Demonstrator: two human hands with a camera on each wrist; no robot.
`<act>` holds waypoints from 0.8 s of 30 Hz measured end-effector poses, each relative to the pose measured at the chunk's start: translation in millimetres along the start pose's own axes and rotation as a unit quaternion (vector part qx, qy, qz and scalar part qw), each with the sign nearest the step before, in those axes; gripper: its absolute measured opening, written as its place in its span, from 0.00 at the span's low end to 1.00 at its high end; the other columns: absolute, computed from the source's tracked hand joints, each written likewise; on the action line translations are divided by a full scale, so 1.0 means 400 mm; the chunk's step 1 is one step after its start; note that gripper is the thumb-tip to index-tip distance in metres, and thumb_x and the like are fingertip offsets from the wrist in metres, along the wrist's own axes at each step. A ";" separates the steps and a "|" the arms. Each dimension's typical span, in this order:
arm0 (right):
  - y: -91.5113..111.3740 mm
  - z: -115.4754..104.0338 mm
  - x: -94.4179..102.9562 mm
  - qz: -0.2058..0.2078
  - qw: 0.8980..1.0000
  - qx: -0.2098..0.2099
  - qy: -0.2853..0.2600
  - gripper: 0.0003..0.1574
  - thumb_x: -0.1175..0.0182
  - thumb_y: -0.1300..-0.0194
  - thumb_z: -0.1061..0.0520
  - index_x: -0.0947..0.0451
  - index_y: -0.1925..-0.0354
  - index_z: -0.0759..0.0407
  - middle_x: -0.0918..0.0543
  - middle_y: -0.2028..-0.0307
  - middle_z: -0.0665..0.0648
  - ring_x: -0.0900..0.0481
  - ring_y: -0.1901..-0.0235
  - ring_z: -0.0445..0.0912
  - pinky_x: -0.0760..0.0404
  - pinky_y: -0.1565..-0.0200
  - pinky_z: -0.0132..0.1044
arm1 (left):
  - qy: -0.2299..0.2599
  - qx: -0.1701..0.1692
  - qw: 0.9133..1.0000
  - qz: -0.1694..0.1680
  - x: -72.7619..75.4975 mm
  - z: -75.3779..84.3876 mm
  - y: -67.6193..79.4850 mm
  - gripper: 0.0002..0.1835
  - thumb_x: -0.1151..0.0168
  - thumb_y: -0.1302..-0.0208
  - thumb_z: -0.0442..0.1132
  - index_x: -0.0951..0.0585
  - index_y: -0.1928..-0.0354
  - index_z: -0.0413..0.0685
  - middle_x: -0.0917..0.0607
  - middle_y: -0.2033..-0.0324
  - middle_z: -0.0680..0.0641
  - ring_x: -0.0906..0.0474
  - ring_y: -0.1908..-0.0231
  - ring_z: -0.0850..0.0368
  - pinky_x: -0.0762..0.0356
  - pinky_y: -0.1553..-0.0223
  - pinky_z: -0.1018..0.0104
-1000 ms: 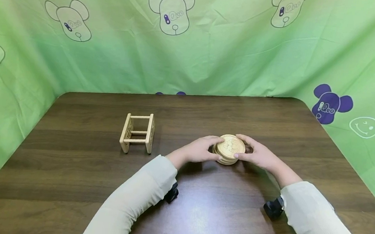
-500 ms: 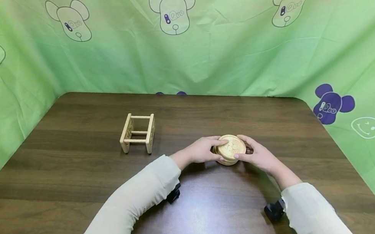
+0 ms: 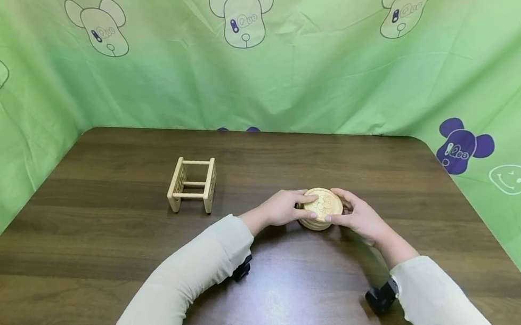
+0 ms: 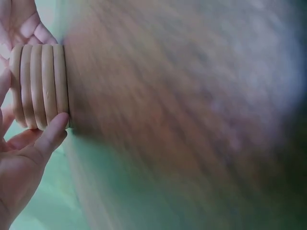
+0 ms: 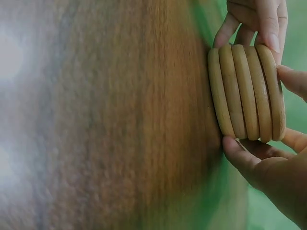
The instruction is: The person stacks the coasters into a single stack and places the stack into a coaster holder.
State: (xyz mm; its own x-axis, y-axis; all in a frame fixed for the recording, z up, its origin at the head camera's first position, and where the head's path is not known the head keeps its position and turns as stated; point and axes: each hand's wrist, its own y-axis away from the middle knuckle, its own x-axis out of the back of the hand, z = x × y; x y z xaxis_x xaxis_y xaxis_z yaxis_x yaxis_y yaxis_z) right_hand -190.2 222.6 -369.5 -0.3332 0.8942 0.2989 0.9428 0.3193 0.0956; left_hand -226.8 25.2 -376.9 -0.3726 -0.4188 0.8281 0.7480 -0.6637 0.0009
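Note:
A stack of several round wooden coasters [image 3: 325,205] stands on the dark wood table [image 3: 110,252], right of centre, with a carved pattern on its top face. My left hand [image 3: 281,208] holds the stack from the left, its index finger and thumb over the top coaster's edge. From the right, my right hand [image 3: 362,217] holds the same stack between thumb and fingers. Both wrist views show the coaster edges [image 4: 36,86] lying closely together, slightly uneven in the right wrist view [image 5: 247,91]. Fingers behind the stack are partly hidden in the head view.
A small wooden rack [image 3: 210,186] with rods between two side panels stands on the table to the left of the hands. A green printed cloth [image 3: 269,88] hangs behind and beside the table. A black wrist camera [image 3: 381,297] sits under the right sleeve.
My left hand has slid a little to the right, its index finger and thumb reaching farther over the top coaster. The top coaster and my right hand have shifted slightly right. The rack stays put.

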 end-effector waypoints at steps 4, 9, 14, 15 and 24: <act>0.001 0.003 -0.003 0.007 0.997 -0.024 -0.072 0.46 0.42 0.50 0.69 0.56 0.39 0.74 0.38 0.49 0.77 0.27 0.60 0.42 0.29 0.60 0.27 | 0.007 0.007 1.000 0.005 0.000 0.002 0.001 0.28 0.45 0.45 0.54 0.33 0.42 0.57 0.36 0.42 0.47 0.41 0.43 0.59 0.46 0.46 0.73; 0.007 0.004 -0.002 0.002 0.986 -0.048 -0.160 0.47 0.44 0.49 0.71 0.60 0.39 0.76 0.33 0.55 0.68 0.25 0.64 0.40 0.27 0.62 0.29 | 0.021 0.012 1.000 0.007 0.001 0.003 0.003 0.28 0.44 0.45 0.53 0.33 0.42 0.57 0.35 0.42 0.47 0.41 0.43 0.59 0.45 0.46 0.74; 0.008 0.010 -0.003 0.003 0.974 -0.051 -0.222 0.46 0.44 0.51 0.74 0.60 0.41 0.77 0.30 0.60 0.59 0.25 0.64 0.41 0.28 0.61 0.29 | 0.045 0.028 0.999 0.009 -0.003 -0.001 0.000 0.27 0.43 0.46 0.53 0.32 0.43 0.59 0.35 0.42 0.50 0.41 0.43 0.60 0.45 0.46 0.74; 0.006 0.011 -0.004 0.006 0.972 -0.053 -0.229 0.45 0.45 0.52 0.74 0.59 0.41 0.76 0.30 0.61 0.58 0.25 0.64 0.41 0.28 0.61 0.29 | 0.052 0.033 0.998 0.009 -0.002 -0.001 0.001 0.27 0.43 0.47 0.53 0.32 0.43 0.59 0.35 0.42 0.50 0.41 0.43 0.61 0.45 0.46 0.74; 0.010 0.008 -0.007 -0.007 0.970 -0.047 -0.237 0.44 0.46 0.49 0.73 0.58 0.40 0.73 0.34 0.55 0.63 0.27 0.62 0.41 0.29 0.59 0.30 | 0.130 0.059 0.990 0.024 -0.001 -0.009 0.007 0.24 0.44 0.45 0.52 0.29 0.45 0.59 0.34 0.43 0.54 0.39 0.44 0.63 0.42 0.48 0.74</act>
State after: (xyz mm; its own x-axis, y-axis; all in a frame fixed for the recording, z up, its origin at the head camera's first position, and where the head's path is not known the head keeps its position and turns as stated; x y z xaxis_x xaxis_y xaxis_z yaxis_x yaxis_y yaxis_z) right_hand -185.5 222.3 -372.9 -0.2924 0.9407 -0.1720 0.9273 0.3229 0.1896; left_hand -226.6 21.4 -379.2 -0.4513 -0.6036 0.6572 0.8218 -0.5682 0.0425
